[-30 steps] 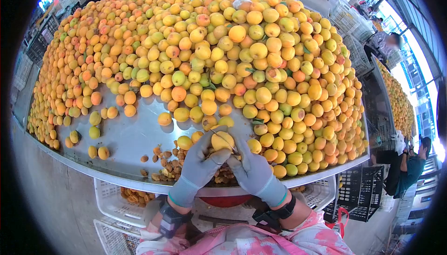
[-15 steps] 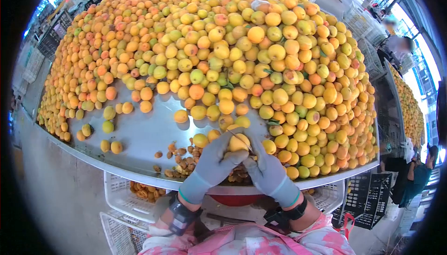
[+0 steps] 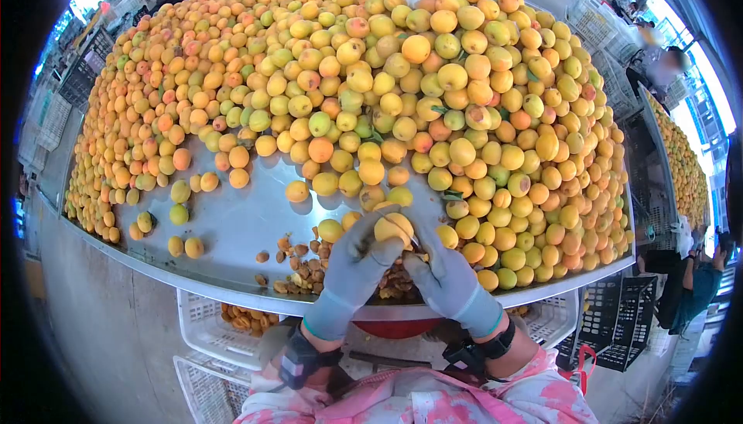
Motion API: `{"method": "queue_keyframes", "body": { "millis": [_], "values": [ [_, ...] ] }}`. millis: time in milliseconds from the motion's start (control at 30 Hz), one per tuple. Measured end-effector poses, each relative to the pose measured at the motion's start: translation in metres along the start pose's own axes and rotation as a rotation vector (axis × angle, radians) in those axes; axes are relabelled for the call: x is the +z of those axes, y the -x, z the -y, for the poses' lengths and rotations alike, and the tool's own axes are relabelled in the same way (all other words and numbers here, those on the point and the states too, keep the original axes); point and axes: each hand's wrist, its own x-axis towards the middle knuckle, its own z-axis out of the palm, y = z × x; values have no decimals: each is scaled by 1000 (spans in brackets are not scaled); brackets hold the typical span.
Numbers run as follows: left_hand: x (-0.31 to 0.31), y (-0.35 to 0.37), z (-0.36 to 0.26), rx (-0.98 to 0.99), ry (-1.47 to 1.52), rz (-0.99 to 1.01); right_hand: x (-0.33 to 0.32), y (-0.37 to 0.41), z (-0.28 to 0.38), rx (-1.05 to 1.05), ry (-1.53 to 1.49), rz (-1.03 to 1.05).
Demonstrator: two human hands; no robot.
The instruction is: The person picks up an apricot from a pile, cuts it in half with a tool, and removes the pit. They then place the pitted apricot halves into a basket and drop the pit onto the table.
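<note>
My left hand (image 3: 357, 258), in a grey glove with a teal cuff, is wrapped round a yellow apricot (image 3: 393, 228) above the front edge of the metal table (image 3: 224, 223). Close against the fruit's right side, my right hand (image 3: 443, 269), gloved the same way, has its fingers pinched together. A thin, dark-edged thing shows at those fingertips, too small to name. Below and left of the hands lies a heap of brown apricot stones (image 3: 308, 273). Loose apricots (image 3: 330, 230) lie just beyond my left hand.
A large pile of apricots (image 3: 348, 76) covers the table's back and right. Below its front edge stand white crates (image 3: 205, 323), one with halved fruit. Black crates (image 3: 619, 319) stand at right. Other people (image 3: 658, 68) are at the far sides, near another fruit-covered table (image 3: 681, 165).
The apricot in my left hand has turned slightly, and the thin line across its face no longer shows. Both hands remain close together. The view has shifted slightly.
</note>
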Motion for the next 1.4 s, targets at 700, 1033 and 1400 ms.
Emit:
{"method": "queue_keyframes", "body": {
  "millis": [700, 1033, 1400],
  "values": [
    [4, 2, 4, 164, -240, -100, 8, 0, -12, 20, 46, 21],
    [5, 3, 9, -20, 14, -115, 5, -2, -10, 70, 26, 19],
    [5, -2, 8, 218, -337, -139, 17, -5, -23, -41, -6, -27]
  ]
}}
